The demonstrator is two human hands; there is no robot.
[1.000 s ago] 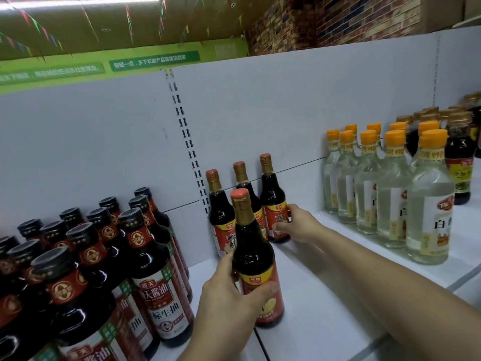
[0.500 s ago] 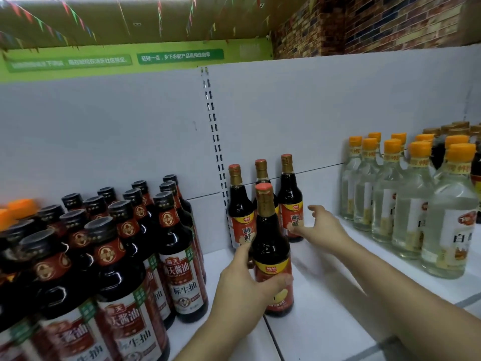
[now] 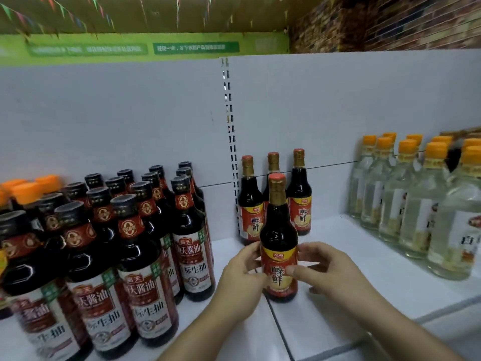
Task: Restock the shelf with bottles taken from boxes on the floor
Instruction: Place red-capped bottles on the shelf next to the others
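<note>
A dark sauce bottle (image 3: 278,225) with a red label and a red-gold cap stands upright on the white shelf (image 3: 364,277). My left hand (image 3: 242,280) holds its left side, thumb across the label. My right hand (image 3: 328,269) holds its right side, thumb on the label too. Three matching bottles (image 3: 248,201) stand in a row behind it against the shelf's back wall, apart from my hands.
Several larger dark soy sauce bottles (image 3: 135,261) with black caps crowd the shelf at the left. Several clear vinegar bottles (image 3: 416,204) with orange caps stand at the right. A slotted upright (image 3: 230,142) splits the white back wall.
My right hand left the back row's rightmost bottle and came onto the front bottle's right side. The front bottle's label has turned to face me. The view shifted left.
</note>
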